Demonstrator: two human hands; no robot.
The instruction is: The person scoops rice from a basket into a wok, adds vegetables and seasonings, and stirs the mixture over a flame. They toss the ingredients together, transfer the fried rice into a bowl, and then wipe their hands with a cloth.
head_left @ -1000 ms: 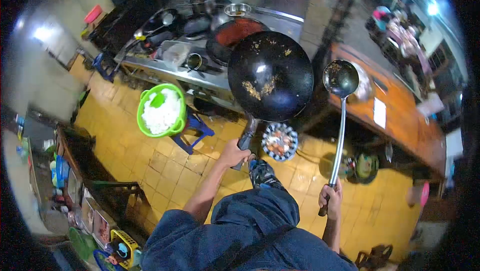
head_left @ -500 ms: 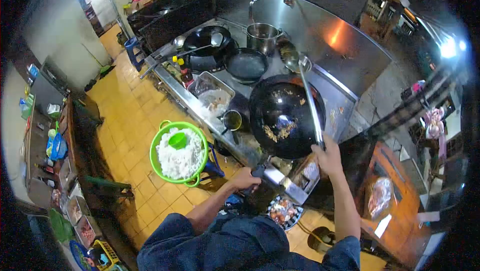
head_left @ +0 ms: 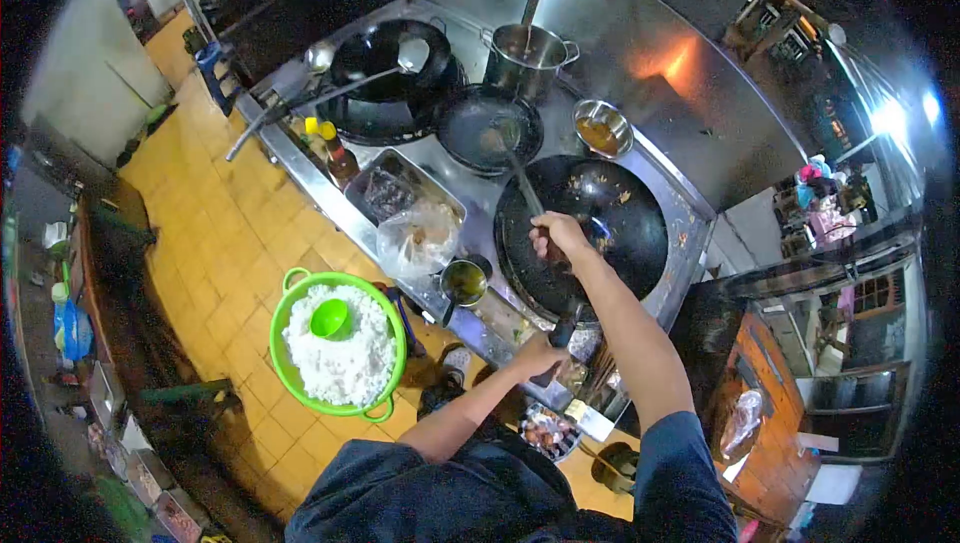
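Observation:
My left hand [head_left: 540, 358] is closed round the dark handle of a large black wok [head_left: 635, 268], which sits on the stove with bits of browned food inside. My right hand [head_left: 560, 239] grips a long-handled ladle [head_left: 522, 183]; its blurred head is over a smaller black pan [head_left: 470, 123] behind the wok. To the right of that pan stands a metal bowl [head_left: 612, 150] with brownish contents. Left of the wok is a small pot of yellowish liquid [head_left: 464, 284], beside a metal tray [head_left: 455, 205] with a plastic bag [head_left: 420, 241] on it.
A green basket [head_left: 402, 353] of white rice with a green cup [head_left: 331, 319] stands at lower left. A steel pot [head_left: 528, 63] and another wok [head_left: 390, 48] with a utensil across it are at the back. Sauce bottles [head_left: 341, 161] line the stove's left edge.
My right hand has swung the ladle left, from near the metal bowl to above the smaller pan. My left hand stays on the wok handle. The camera view has shifted.

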